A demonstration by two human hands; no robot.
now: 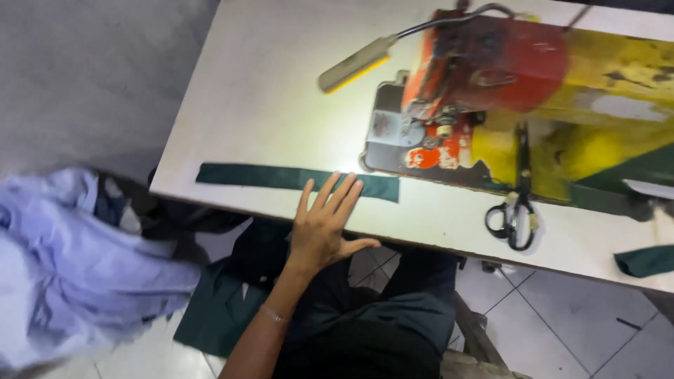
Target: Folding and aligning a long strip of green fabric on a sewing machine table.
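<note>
1. Left hand [324,228] is lying flat and fully spread, palm down, at the near edge of the white table [267,91]. Its fingertips are pressing on the dark green fabric strip [295,178]; the thumb is pointing sideways over the table edge. Nothing is being gripped. A thin bracelet [274,316] is sitting on the forearm.
2. Right hand is not appearing in the head view, so its state is not being shown.
3. Below the table, the person's dark trousers [372,330] are filling the lower middle, and more dark green cloth [217,309] is lying on the tiled floor [562,309] beside them.
4. To the left, a heap of pale blue-lilac fabric [70,267] is resting off the table, blurred.
5. The fabric strip is lying flat along the near table edge, running lengthwise, with its right end stopping just in front of the machine base.
6. Black-handled scissors [516,210] are lying to the right of the strip, handles toward the person, well apart from the hand.
7. A second dark green piece [646,261] is lying at the right table edge.
8. Farther back, a red and yellow sewing machine [533,77] is standing on the table, with a gooseneck lamp [358,64] leaning out to its left.
</note>
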